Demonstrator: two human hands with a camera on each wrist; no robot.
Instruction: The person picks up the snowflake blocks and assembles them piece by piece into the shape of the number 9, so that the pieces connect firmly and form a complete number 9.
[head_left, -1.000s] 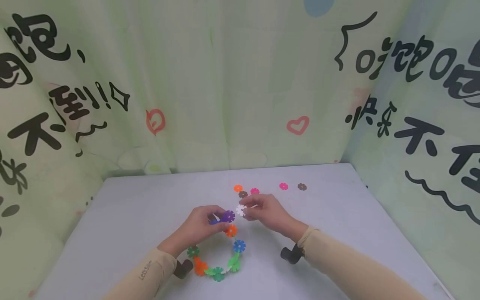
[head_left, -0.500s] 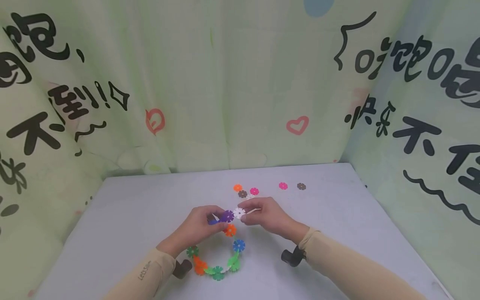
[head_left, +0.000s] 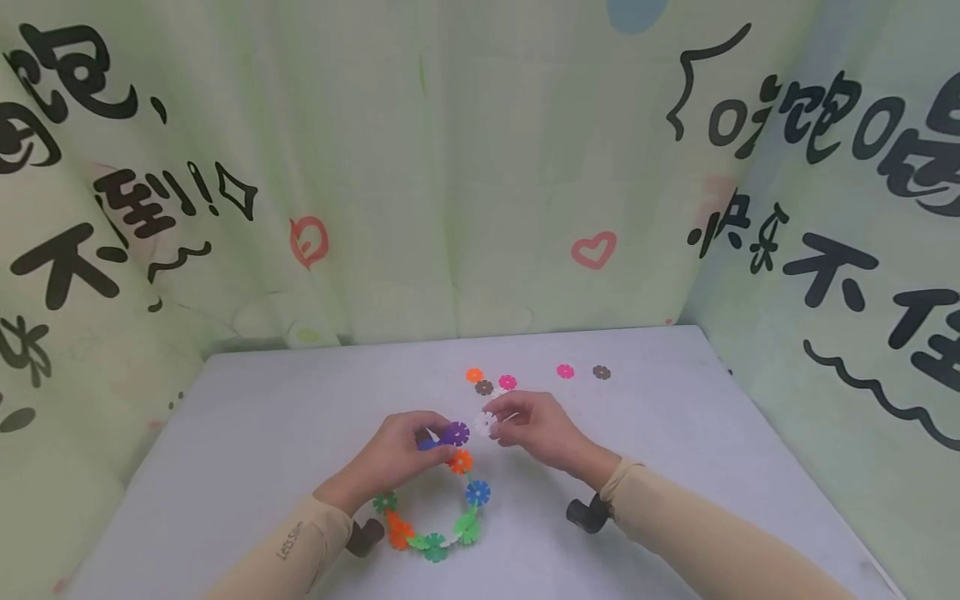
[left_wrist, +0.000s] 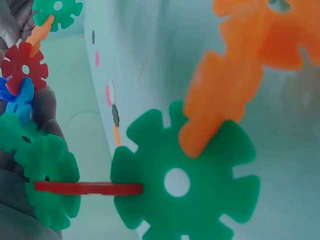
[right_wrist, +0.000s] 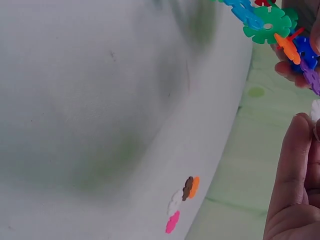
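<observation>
My left hand (head_left: 405,454) grips one end of a chain of slotted plastic snowflake discs, beside a purple disc (head_left: 458,433). The chain curves down in a loop, with an orange disc (head_left: 461,462), a blue disc (head_left: 477,492) and green discs (head_left: 467,527) among its links. Between thumb and fingers, my right hand (head_left: 534,427) pinches a white snowflake disc (head_left: 487,424), held a small gap to the right of the purple one. Up close in the left wrist view hangs a green disc (left_wrist: 150,175) joined to an orange disc (left_wrist: 227,75). My left palm is mostly hidden.
Loose discs lie on the white table (head_left: 262,433) beyond my hands: orange (head_left: 475,375), brown (head_left: 484,388) and pink (head_left: 507,382), with a white one partly hidden. Farther right are another pink disc (head_left: 565,372) and a brown disc (head_left: 602,372). A curtain (head_left: 450,167) rises behind the table.
My right hand brought the white disc left, up against the purple one, then drew it back slightly right, leaving a gap. The left hand and the chain stay nearly still.
</observation>
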